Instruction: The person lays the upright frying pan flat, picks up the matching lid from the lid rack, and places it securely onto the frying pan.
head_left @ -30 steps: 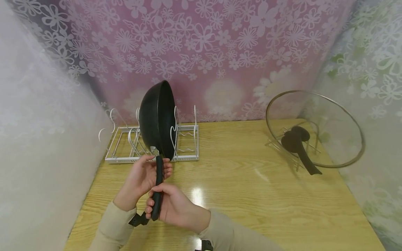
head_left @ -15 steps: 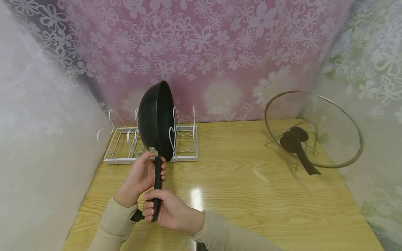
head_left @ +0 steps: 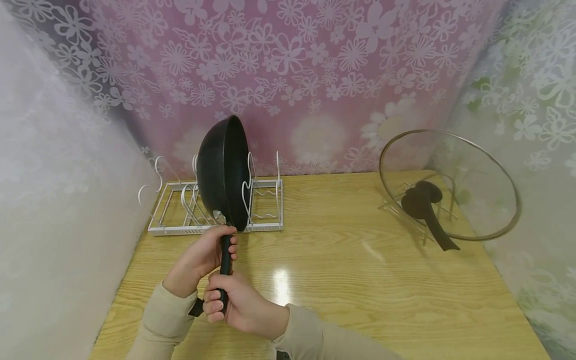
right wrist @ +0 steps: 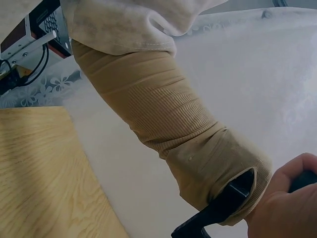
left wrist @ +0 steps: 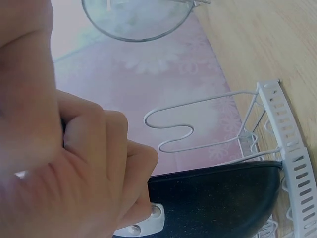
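Observation:
A black wok (head_left: 213,167) stands on its side in the white wire rack (head_left: 177,231), held between the rack's curved dividers, its hollow facing right. Its black handle (head_left: 226,255) points toward me. My left hand (head_left: 203,252) grips the handle near the metal bracket, thumb laid across the top. Farther down, toward the handle's end, my right hand (head_left: 240,300) curls round it. The left wrist view shows the left fingers (left wrist: 94,144) close beside the riveted bracket (left wrist: 148,222) on the wok. In the right wrist view, only part of the right hand (right wrist: 290,213) shows.
At the right of the wooden table (head_left: 342,280), a glass lid (head_left: 477,200) with a dark handle leans on a small wire stand (head_left: 425,235). Flowered cloth (head_left: 315,90) hangs behind and on both sides. A device with cables (right wrist: 37,44) appears beyond the sleeve in the right wrist view.
The left thumb has moved across onto the top of the handle and the left fingers have closed round it. The right hand has tightened and slid slightly lower. The wok has barely shifted.

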Available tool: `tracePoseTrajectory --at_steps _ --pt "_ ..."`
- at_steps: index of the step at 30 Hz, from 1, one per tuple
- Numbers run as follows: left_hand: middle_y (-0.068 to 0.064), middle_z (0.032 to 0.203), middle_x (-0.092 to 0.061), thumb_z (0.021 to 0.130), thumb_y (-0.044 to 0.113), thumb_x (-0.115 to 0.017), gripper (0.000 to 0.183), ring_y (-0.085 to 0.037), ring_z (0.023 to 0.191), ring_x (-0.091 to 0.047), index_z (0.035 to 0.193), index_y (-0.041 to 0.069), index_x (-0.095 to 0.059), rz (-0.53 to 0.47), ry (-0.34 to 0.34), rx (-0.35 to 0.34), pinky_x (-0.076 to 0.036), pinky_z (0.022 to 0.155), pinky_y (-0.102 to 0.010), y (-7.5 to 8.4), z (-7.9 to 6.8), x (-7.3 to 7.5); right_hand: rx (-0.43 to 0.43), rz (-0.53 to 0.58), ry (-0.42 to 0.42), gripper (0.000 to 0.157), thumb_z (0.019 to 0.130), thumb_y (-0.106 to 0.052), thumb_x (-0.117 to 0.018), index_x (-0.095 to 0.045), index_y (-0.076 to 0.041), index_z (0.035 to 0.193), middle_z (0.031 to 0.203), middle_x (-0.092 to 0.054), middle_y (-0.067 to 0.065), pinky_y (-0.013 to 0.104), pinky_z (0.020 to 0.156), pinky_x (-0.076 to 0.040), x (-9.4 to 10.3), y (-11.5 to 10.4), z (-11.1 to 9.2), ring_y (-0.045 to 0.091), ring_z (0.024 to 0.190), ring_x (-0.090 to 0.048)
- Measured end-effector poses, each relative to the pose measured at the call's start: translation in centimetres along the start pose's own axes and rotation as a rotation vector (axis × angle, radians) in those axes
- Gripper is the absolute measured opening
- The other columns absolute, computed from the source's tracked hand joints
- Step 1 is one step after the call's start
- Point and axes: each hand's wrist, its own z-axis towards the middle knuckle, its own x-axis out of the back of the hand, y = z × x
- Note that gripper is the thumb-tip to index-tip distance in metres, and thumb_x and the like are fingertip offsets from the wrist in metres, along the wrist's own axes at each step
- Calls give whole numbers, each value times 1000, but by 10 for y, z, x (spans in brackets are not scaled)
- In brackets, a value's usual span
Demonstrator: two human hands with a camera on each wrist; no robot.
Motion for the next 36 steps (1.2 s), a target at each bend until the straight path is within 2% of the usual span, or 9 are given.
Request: tracePoseTrajectory --at_steps 9,14,26,36 --pt "3 67 -45 103 12 -40 14 -8 55 -46 91 6 -40 23 53 -46 -46 56 -22 0 1 -5 16 -10 12 29 86 -3 -41 -31 -18 63 59 -31 -9 14 41 -23 -4 -1 0 1 44 -32" --pt "3 66 -45 102 11 -40 14 -8 54 -46 89 7 -40 19 77 -53 -47 55 -21 1 0 -8 15 -4 18 31 83 -4 -42 -30 -19 60 58 -29 -9 15 40 -20 -5 -2 -1 1 44 -30" --pt "3 68 -45 105 15 -40 11 -8 54 -47 100 6 -36 17 75 -60 -46 56 -23 4 -5 -16 15 75 -27 24 84 -5 -40 -31 -22 71 55 -28 -10 15 39 -19 -9 0 -8 0 40 -32" --pt "2 69 -45 106 17 -35 13 -9 55 -46 98 7 -37 46 93 -85 -47 56 -23 11 -12 -24 39 51 -74 23 85 -4 -38 -30 -22 71 52 -27 -11 17 38 -16 -13 -1 -12 0 38 -30"
